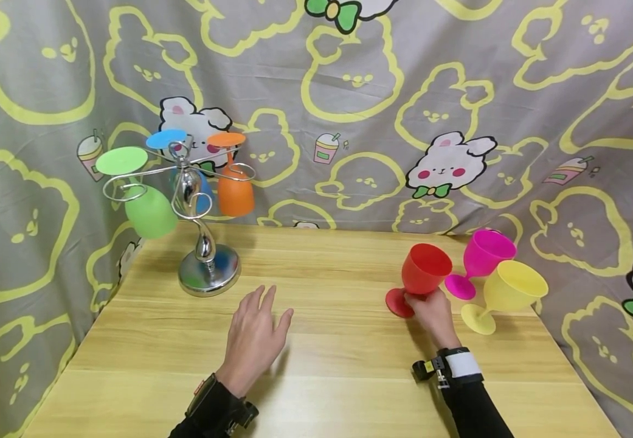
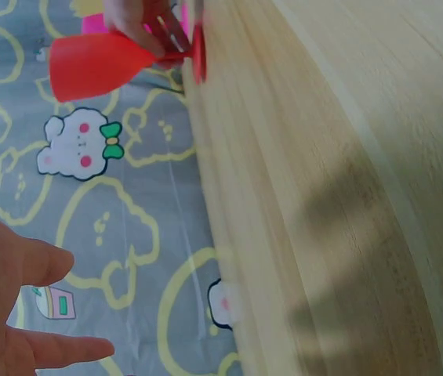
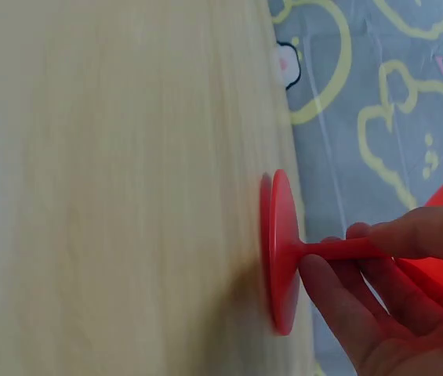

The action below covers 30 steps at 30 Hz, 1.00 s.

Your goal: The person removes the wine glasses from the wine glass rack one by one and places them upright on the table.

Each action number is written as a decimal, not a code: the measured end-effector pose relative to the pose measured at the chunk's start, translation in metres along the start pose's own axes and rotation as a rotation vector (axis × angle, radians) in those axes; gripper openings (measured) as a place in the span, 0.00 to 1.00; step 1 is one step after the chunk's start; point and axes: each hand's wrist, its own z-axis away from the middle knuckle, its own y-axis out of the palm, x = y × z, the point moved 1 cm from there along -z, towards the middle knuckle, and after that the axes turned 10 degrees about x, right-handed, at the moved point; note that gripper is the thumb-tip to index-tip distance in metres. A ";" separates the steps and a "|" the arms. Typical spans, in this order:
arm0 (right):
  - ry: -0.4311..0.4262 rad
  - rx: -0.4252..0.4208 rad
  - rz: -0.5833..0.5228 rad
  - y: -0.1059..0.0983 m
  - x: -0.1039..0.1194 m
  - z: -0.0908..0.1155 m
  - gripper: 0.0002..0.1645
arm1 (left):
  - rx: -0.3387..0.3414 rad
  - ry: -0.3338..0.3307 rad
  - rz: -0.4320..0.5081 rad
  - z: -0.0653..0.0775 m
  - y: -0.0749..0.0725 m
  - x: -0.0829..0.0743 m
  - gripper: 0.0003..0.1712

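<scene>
My right hand grips a red goblet by its stem, fingers and thumb round it just below the bowl. In the right wrist view the goblet's round foot stands right at the tabletop, with a reddish shadow beside it. A magenta goblet and a yellow goblet stand upright just to the right of that hand. My left hand hovers palm down over the middle of the table, fingers spread and holding nothing. The left wrist view shows part of it, thumb and finger apart.
A chrome goblet rack stands at the back left. From its curled wire arms a green goblet, a blue goblet and an orange goblet hang upside down. A patterned curtain closes off the back and sides of the wooden table.
</scene>
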 end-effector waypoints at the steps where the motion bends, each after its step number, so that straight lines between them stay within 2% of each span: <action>1: 0.011 0.003 -0.007 0.000 -0.002 -0.003 0.20 | 0.000 0.001 -0.003 0.000 0.000 0.000 0.37; 8: -0.017 -0.022 -0.023 -0.004 -0.012 -0.026 0.19 | 0.001 0.007 -0.011 0.001 0.001 0.000 0.35; 16: -0.006 -0.091 0.044 -0.015 -0.019 -0.046 0.19 | 0.035 0.000 -0.004 0.004 0.004 -0.002 0.35; 30: 0.049 -0.134 0.086 -0.036 -0.033 -0.058 0.17 | 0.048 -0.003 -0.006 0.006 0.004 -0.002 0.34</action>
